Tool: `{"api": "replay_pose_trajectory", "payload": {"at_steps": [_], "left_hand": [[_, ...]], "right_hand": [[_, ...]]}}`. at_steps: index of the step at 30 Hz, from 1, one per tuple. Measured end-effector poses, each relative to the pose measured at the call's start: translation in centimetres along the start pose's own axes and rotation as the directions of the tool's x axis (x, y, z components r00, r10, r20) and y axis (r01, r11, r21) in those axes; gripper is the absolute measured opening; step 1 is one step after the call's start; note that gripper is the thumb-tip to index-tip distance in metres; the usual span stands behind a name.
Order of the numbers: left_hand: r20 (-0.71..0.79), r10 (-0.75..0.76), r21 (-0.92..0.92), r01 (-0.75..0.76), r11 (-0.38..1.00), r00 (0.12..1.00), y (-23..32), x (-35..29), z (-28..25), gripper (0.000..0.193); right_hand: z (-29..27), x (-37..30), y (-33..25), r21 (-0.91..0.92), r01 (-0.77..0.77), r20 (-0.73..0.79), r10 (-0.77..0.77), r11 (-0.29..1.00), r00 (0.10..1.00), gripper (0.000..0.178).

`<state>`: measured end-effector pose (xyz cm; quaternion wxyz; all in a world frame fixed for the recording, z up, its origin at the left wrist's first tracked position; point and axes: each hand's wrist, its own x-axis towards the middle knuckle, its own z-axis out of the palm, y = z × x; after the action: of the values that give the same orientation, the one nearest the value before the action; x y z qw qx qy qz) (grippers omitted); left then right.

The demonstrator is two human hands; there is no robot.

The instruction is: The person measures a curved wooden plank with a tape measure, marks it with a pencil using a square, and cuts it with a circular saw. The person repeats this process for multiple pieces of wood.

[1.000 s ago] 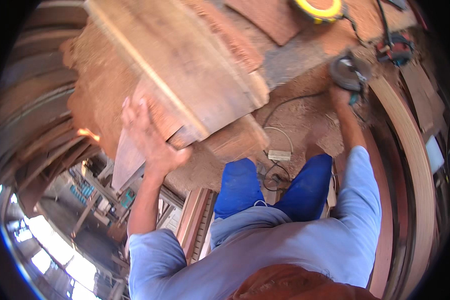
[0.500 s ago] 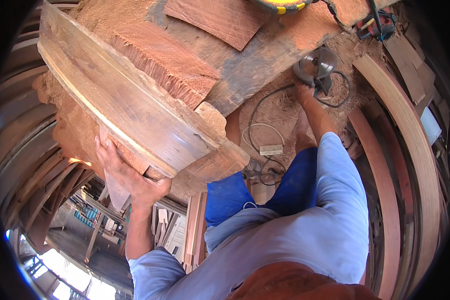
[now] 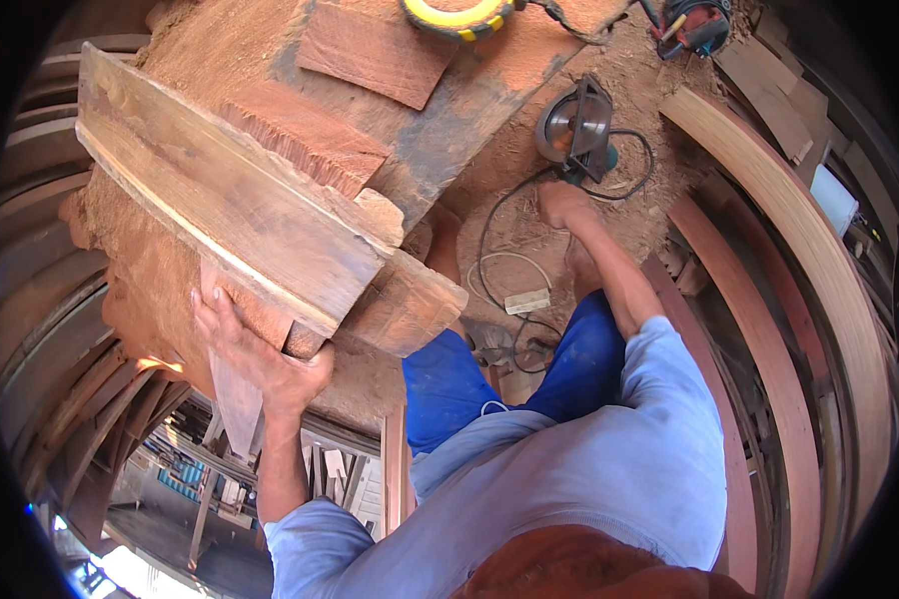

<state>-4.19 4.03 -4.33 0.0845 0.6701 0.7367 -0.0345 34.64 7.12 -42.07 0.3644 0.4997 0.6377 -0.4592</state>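
A long, thick wooden board lies slantwise over the sawdust-covered bench, with a reddish wood block under its near edge. My left hand rests against this block, its fingers stretched along the side and its thumb apart by the block's end. A tapering wood strip points down beside that hand. Low at the right of the bench is a circular saw, its round blade showing and its dark cord looping around. My right hand is closed at the saw's near end, seemingly around its handle, which the fingers mostly hide.
A rough-edged reddish slab and a flat board lie on the bench. Beyond them sits a yellow and black rounded object. A red and teal power tool stands far right. Long curved-looking planks line the right side.
The whole view has shifted, so bench and planks sit farther left. My right hand has come nearer to me, and the saw's blade shows more fully. My left hand stays at the block.
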Motion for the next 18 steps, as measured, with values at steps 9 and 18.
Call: {"api": "replay_pose_trajectory", "payload": {"at_steps": [9, 18], "left_hand": [[-0.018, -0.057, 0.096, 0.059, 0.994, 0.998, 0.9, -0.6, -0.5, 0.122], [-0.229, -0.049, 0.060, 0.064, 0.996, 0.972, 0.1, -1.4, 2.6, 0.106]], "right_hand": [[-13.5, 3.0, 22.0, 0.842, 0.260, -0.506, 0.525, 0.473, 0.684, 0.031], [-19.7, 15.0, 31.8, 0.470, 0.237, -0.836, 0.343, 0.850, 0.429, 0.060]]}}
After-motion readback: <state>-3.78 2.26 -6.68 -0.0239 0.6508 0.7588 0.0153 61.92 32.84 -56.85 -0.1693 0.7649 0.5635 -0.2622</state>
